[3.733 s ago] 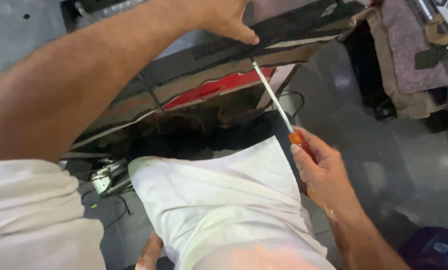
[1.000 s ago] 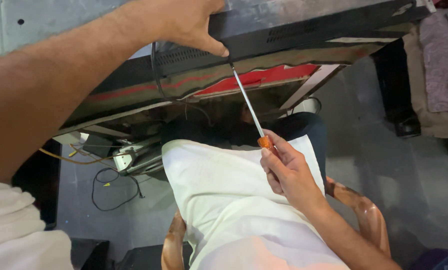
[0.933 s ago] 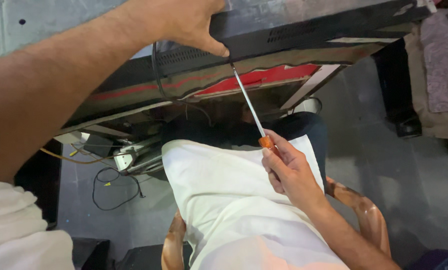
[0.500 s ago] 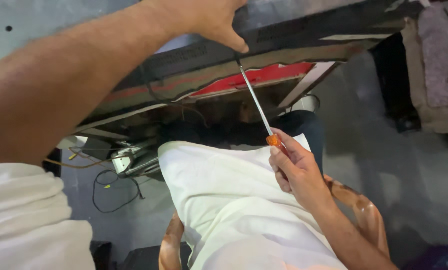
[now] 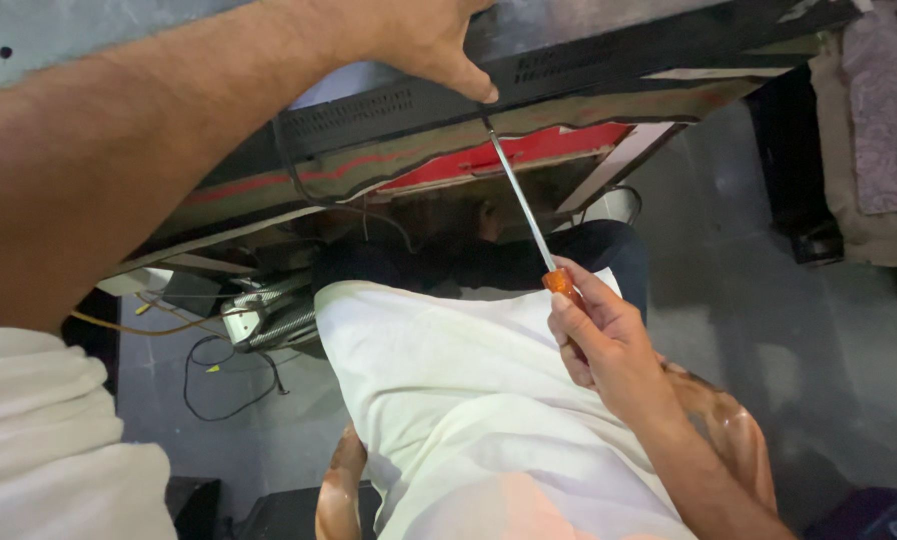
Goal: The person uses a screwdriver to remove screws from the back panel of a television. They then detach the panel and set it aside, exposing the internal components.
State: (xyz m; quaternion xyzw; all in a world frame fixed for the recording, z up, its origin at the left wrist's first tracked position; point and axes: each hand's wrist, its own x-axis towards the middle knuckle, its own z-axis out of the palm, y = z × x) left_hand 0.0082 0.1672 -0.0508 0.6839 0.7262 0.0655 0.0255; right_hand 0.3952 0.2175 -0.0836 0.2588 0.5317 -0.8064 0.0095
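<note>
A flat black device panel (image 5: 588,55) with vent slots lies tilted across the top of the view, with a red sheet (image 5: 538,150) showing under its edge. My left hand (image 5: 423,40) presses down on the panel, thumb at its front edge. My right hand (image 5: 598,340) grips the orange handle of a long screwdriver (image 5: 518,195). The steel shaft runs up and left, and its tip meets the panel's edge just below my left thumb.
My white-clothed lap (image 5: 448,400) fills the lower middle, on a brown chair (image 5: 738,440). Cables and a small grey unit (image 5: 253,315) lie on the grey floor at left. Folded cloth and dark shelving (image 5: 868,130) stand at the right.
Earlier the screwdriver tip was further right along the panel edge. It now sits under my left thumb, and the view has shifted slightly. Both hands keep their hold.
</note>
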